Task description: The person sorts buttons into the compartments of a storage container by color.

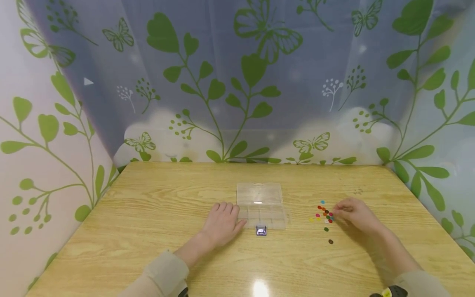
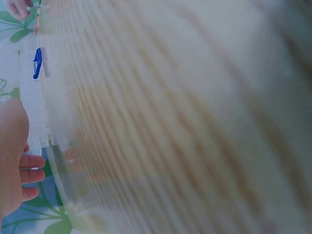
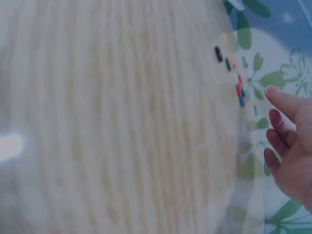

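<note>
A clear plastic compartment box (image 1: pixel 259 214) lies on the wooden table with its lid (image 1: pixel 259 193) folded back. Its front latch (image 1: pixel 261 230) is blue-purple. My left hand (image 1: pixel 222 225) rests at the box's left side, fingers extended and thumb by the front left corner. To the right, small round coloured buttons (image 1: pixel 328 217) lie loosely grouped, red, orange, green, blue, yellow and pink among them. My right hand (image 1: pixel 356 214) hovers at the group's right edge, fingers loosely bent. In the right wrist view, nothing shows between the fingers of that hand (image 3: pixel 295 146).
One dark brown button (image 1: pixel 330 241) lies apart, nearer me. A few clear small pieces (image 1: pixel 358 191) sit farther back on the right. A curtain (image 1: pixel 297 103) with green leaves and butterflies stands behind the wooden table (image 1: pixel 167 198).
</note>
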Demonstrator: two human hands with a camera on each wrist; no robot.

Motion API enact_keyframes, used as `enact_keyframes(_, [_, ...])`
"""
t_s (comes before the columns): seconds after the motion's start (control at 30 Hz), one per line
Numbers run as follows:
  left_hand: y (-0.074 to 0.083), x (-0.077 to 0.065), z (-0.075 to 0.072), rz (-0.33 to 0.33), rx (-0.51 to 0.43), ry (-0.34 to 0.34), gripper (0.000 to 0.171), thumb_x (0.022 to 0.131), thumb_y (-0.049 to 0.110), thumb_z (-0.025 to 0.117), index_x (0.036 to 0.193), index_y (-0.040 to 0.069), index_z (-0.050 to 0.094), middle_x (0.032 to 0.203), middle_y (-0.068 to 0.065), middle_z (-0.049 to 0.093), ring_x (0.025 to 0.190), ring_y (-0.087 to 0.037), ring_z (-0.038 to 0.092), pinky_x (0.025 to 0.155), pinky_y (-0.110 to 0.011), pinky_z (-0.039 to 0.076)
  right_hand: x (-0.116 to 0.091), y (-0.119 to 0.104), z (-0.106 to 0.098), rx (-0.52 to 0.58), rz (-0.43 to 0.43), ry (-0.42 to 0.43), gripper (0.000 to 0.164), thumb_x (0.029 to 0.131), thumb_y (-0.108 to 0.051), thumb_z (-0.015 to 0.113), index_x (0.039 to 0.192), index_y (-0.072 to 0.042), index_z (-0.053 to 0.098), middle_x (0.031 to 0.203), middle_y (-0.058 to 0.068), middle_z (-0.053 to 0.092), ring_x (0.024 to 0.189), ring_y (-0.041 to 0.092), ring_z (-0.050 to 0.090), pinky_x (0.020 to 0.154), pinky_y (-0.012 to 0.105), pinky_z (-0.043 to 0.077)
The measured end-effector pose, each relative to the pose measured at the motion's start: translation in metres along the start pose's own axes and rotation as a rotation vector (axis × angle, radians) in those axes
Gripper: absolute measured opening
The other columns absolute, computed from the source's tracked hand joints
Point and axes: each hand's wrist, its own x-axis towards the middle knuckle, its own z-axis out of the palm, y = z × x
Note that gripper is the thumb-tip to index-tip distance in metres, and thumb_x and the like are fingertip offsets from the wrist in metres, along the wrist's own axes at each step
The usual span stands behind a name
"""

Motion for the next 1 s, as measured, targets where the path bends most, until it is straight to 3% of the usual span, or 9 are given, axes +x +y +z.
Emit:
enact_keyframes(0.2, [-0.001, 0.000, 0.002, 0.005, 0.007, 0.009, 0.046, 0.098, 0.047, 0.033, 0.110, 0.006, 0.051, 0.103, -0.008, 0.057, 0.102, -0.025, 0.052, 0.090, -0.039, 0.040, 0.005, -0.021, 0.002, 0.034, 0.020, -0.031, 0.021, 0.092, -0.022, 0.059, 0.098, -0.002, 0.065, 0.092, 0.006, 0.062, 0.083, 0.017, 0.053, 0.067, 0.029, 0.046])
enact_keyframes(0.43, [-0.001, 0.000, 0.001, 0.003, 0.008, 0.002, 0.047, 0.098, 0.048, 0.032, 0.111, 0.007, 0.051, 0.103, -0.008, 0.057, 0.102, -0.025, 0.052, 0.091, -0.039, 0.040, 0.013, -0.040, 0.014, 0.111, 0.018, -0.037, 0.022, 0.090, -0.023, 0.062, 0.097, -0.002, 0.063, 0.089, 0.006, 0.061, 0.080, 0.020, 0.056, 0.066, 0.030, 0.049])
enact_keyframes(0.6, [-0.001, 0.000, 0.003, 0.005, 0.011, 0.008, 0.048, 0.098, 0.048, 0.032, 0.111, 0.006, 0.051, 0.103, -0.008, 0.057, 0.102, -0.025, 0.052, 0.091, -0.039, 0.040, 0.018, -0.053, 0.023, 0.182, 0.034, -0.044, 0.024, 0.090, -0.025, 0.063, 0.097, -0.002, 0.060, 0.095, 0.011, 0.056, 0.078, 0.027, 0.057, 0.056, 0.033, 0.048])
enact_keyframes(0.67, [-0.001, 0.000, 0.002, 0.006, 0.012, 0.010, 0.048, 0.098, 0.048, 0.032, 0.111, 0.006, 0.051, 0.103, -0.008, 0.057, 0.101, -0.025, 0.052, 0.091, -0.039, 0.040, 0.021, -0.057, 0.027, 0.175, 0.030, -0.028, 0.023, 0.089, -0.025, 0.063, 0.096, -0.003, 0.061, 0.098, 0.011, 0.056, 0.081, 0.027, 0.056, 0.058, 0.033, 0.049])
enact_keyframes(0.9, [-0.002, 0.000, 0.001, 0.005, 0.002, 0.005, 0.047, 0.098, 0.047, 0.033, 0.111, 0.006, 0.051, 0.103, -0.009, 0.057, 0.101, -0.025, 0.052, 0.091, -0.039, 0.040, 0.026, -0.069, 0.039, 0.100, 0.000, 0.074, 0.023, 0.088, -0.027, 0.065, 0.092, -0.005, 0.069, 0.094, 0.003, 0.061, 0.093, 0.022, 0.053, 0.084, 0.043, 0.043])
enact_keyframes(1.0, [-0.002, -0.001, 0.001, 0.004, 0.006, 0.000, 0.047, 0.098, 0.047, 0.032, 0.112, 0.007, 0.051, 0.103, -0.008, 0.057, 0.102, -0.025, 0.052, 0.091, -0.038, 0.040, 0.026, -0.071, 0.044, 0.119, -0.003, 0.091, 0.023, 0.087, -0.025, 0.066, 0.093, -0.004, 0.071, 0.092, 0.003, 0.062, 0.092, 0.021, 0.052, 0.086, 0.046, 0.042])
